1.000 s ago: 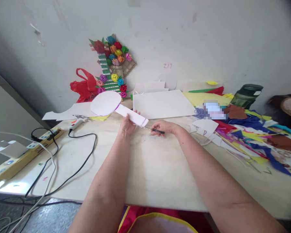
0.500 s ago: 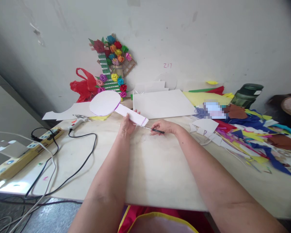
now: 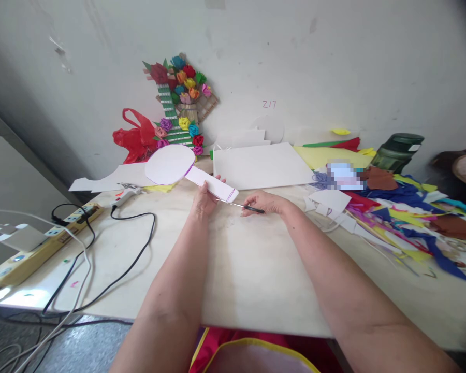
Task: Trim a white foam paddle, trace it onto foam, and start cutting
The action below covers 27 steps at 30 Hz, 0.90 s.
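Note:
A white card cutout (image 3: pixel 170 165), shaped like a paddle with a round head and a straight handle, is edged in purple marker. My left hand (image 3: pixel 205 198) grips its handle from below, thumb on top and fingertips showing behind. In my right hand (image 3: pixel 262 202) is a pair of scissors (image 3: pixel 252 209) with dark handles, my fingers closed around them. The thin blades point left and lie at the lower edge of the handle's end, close by my left hand. Whether the blades are apart is too small to tell for certain.
A large white sheet (image 3: pixel 262 167) lies behind the hands. Coloured scraps (image 3: pixel 407 217) and a green bottle (image 3: pixel 398 153) crowd the right. On the left are a power strip (image 3: pixel 42 246), cables and a glue gun (image 3: pixel 129 192). A paper-flower craft (image 3: pixel 178 111) leans on the wall beside a red bag (image 3: pixel 134 135).
Almost nothing differs. The whole view has shifted very slightly, while both hands keep their hold on the cutout and the scissors.

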{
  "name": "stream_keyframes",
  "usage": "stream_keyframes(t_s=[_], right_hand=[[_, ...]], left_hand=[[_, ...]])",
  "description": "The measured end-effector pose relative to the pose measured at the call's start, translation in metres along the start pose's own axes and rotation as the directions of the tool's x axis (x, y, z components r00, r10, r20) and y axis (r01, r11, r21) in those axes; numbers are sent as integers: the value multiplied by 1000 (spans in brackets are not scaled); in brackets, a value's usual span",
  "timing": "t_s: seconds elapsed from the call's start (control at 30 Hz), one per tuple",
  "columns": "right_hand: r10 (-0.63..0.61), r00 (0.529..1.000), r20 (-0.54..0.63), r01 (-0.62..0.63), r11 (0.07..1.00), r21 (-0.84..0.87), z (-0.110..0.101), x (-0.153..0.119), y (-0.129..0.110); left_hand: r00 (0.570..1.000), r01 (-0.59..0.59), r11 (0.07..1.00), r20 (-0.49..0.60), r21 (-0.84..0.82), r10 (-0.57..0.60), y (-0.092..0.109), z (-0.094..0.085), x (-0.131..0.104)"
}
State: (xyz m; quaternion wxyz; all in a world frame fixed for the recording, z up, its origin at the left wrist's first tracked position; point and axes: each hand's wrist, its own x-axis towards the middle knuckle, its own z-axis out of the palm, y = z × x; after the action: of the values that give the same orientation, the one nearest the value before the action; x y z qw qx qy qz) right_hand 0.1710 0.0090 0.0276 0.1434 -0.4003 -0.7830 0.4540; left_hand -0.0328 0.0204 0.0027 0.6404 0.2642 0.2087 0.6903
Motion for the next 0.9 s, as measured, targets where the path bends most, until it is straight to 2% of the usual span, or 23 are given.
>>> stream_keyframes(t_s=[0.27,0.4,0.5,0.63,0.7,0.77,0.83,0.9], right_hand=[[31,999,-21,-32,998,-60,-1,-4,-3],[97,994,38,-93,991,-96,-3,-7,-3],[154,985,81,-147,986,-79,-8,-13,-4],[261,963,61,-263,964,33,-15,-22,-2],[249,968,0,-246,959,142,-15,-23,2],[213,968,-136,-166,942,291,-12,-18,6],[220,921,-320,-48,883,468,-6,-10,10],[249,848,-468,101,791,604,1,0,13]], left_hand=[[1000,-1,1000,29,-10,1,-3,0,1],[999,-37,999,36,-11,38,0,2,-1],[997,-56,998,45,-20,56,2,4,-3],[994,-97,995,46,-36,99,2,6,-4],[995,-99,994,8,-35,99,0,7,-2],[996,-67,997,-52,-24,65,-4,9,-1],[994,-25,1000,-103,-17,23,-10,13,0],[991,-3,1000,-134,-29,-1,-15,18,-1]])
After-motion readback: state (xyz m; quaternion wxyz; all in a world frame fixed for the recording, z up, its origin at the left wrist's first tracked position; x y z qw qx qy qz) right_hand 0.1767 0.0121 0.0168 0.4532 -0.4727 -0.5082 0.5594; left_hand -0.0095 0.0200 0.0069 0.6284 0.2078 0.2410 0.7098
